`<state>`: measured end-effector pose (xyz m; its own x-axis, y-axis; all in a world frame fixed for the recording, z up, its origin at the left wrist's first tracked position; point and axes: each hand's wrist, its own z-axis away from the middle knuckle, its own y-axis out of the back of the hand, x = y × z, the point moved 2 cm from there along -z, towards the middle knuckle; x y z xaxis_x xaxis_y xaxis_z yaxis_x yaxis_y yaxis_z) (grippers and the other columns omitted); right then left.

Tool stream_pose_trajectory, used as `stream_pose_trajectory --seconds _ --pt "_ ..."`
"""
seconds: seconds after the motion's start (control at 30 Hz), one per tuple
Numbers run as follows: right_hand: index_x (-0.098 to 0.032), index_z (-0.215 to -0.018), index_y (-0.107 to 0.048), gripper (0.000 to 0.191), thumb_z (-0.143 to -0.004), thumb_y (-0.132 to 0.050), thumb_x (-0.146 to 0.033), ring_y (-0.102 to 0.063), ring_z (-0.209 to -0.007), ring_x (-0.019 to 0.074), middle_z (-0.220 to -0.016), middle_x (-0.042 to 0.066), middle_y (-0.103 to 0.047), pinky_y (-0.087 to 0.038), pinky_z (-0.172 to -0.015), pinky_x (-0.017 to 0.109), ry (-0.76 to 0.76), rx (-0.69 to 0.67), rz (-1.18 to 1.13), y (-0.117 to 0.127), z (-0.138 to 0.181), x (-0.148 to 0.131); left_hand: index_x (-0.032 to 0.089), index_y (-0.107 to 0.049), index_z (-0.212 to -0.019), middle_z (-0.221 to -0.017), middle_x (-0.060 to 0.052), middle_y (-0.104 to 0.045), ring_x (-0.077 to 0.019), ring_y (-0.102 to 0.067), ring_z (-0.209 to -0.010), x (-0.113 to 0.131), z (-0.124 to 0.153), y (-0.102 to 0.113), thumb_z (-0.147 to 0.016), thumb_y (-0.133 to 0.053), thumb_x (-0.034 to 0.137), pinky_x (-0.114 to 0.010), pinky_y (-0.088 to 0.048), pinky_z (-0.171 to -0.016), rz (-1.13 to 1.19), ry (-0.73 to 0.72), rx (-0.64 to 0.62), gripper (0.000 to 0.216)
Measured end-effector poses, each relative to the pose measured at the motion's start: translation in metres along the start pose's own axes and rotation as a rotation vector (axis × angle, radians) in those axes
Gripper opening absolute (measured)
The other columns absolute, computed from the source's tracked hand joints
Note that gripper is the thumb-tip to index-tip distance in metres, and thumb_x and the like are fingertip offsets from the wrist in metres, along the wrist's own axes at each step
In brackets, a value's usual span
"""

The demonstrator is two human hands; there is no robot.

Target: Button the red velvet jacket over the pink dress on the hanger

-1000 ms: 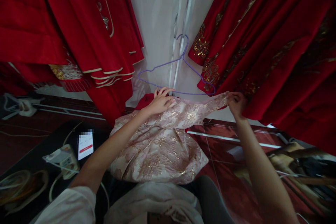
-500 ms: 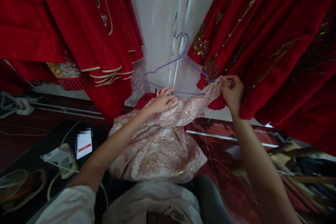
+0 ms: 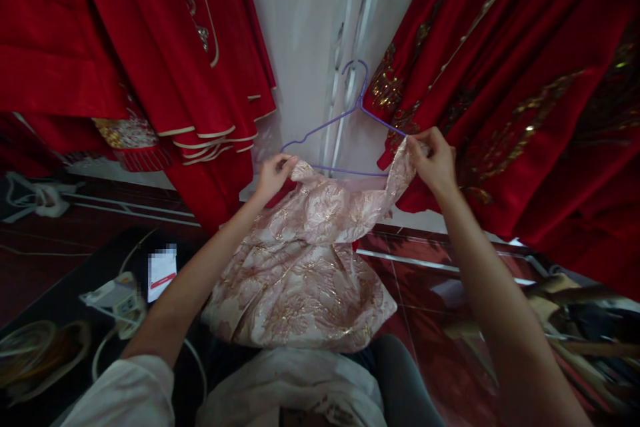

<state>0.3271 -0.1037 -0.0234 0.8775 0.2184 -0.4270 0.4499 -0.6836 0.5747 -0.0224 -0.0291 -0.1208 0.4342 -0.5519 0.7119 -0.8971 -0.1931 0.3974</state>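
A pale pink dress with gold floral brocade lies over my lap, its top lifted towards a purple wire hanger. My left hand pinches one shoulder strap of the dress at the hanger's left end. At the hanger's right end, my right hand grips the other strap, which stretches up from the bodice. Both straps are by the hanger's ends, and the hanger's hook points up in front of a white wall. The fingertips partly hide where straps and hanger meet.
Red garments with pale trim hang at the left, and red garments with gold sequins at the right. A dark surface at lower left holds a phone, a white power strip and cables. Several hangers lie at lower right.
My left hand has moved left from the middle of the neckline and now pinches the left strap at the hanger's end. My right hand has shifted slightly up and left with its strap.
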Motion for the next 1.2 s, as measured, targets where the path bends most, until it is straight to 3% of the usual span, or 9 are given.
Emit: stream_pose_trajectory --seconds 0.17,0.33,0.5,0.9,1.2 --pt "-0.021 -0.094 -0.064 0.031 -0.088 -0.051 -0.049 -0.057 -0.068 0.0194 -0.076 0.005 -0.063 -0.047 -0.071 0.035 0.067 0.066 -0.054 0.0 -0.007 0.007 0.014 -0.07 -0.094 -0.094 -0.009 -0.074 -0.0206 -0.068 -0.086 -0.053 0.004 0.015 -0.079 -0.061 0.053 -0.032 -0.053 -0.083 0.179 0.107 0.131 0.043" --pt "-0.023 -0.089 -0.063 0.026 -0.087 -0.055 -0.048 -0.055 -0.062 0.0181 -0.071 0.004 -0.061 -0.047 -0.065 0.035 0.109 0.083 -0.092 0.0 -0.01 0.012 0.011 -0.071 -0.093 -0.098 -0.013 -0.074 -0.023 -0.069 -0.089 -0.073 0.005 0.012 -0.069 -0.071 0.05 -0.037 -0.052 -0.089 0.316 0.165 0.145 0.046" --pt "-0.023 -0.087 -0.062 0.027 -0.086 -0.058 -0.05 -0.055 -0.062 0.0177 -0.071 0.003 -0.06 -0.047 -0.063 0.035 0.126 0.08 -0.131 0.001 -0.016 0.019 0.009 -0.071 -0.098 -0.1 -0.015 -0.073 -0.0235 -0.069 -0.09 -0.066 0.001 0.016 -0.066 -0.073 0.054 -0.037 -0.052 -0.089 0.367 0.176 0.161 0.055" --pt "-0.024 -0.085 -0.063 0.022 -0.084 -0.061 -0.047 -0.052 -0.062 0.0164 -0.071 0.002 -0.058 -0.045 -0.059 0.033 0.151 0.062 -0.183 0.003 -0.021 0.021 0.011 -0.071 -0.097 -0.104 -0.014 -0.073 -0.0239 -0.068 -0.094 -0.064 0.0 0.026 -0.062 -0.075 0.059 -0.038 -0.051 -0.092 0.361 0.184 0.041 0.059" --pt "-0.022 -0.083 -0.063 0.022 -0.086 -0.06 -0.043 -0.047 -0.061 0.0136 -0.071 0.001 -0.06 -0.038 -0.058 0.028 0.183 0.062 -0.155 0.011 -0.022 0.018 0.011 -0.071 -0.105 -0.105 -0.014 -0.073 -0.0234 -0.067 -0.095 -0.041 -0.011 0.031 -0.067 -0.075 0.054 -0.036 -0.05 -0.093 0.358 0.134 -0.055 0.058"
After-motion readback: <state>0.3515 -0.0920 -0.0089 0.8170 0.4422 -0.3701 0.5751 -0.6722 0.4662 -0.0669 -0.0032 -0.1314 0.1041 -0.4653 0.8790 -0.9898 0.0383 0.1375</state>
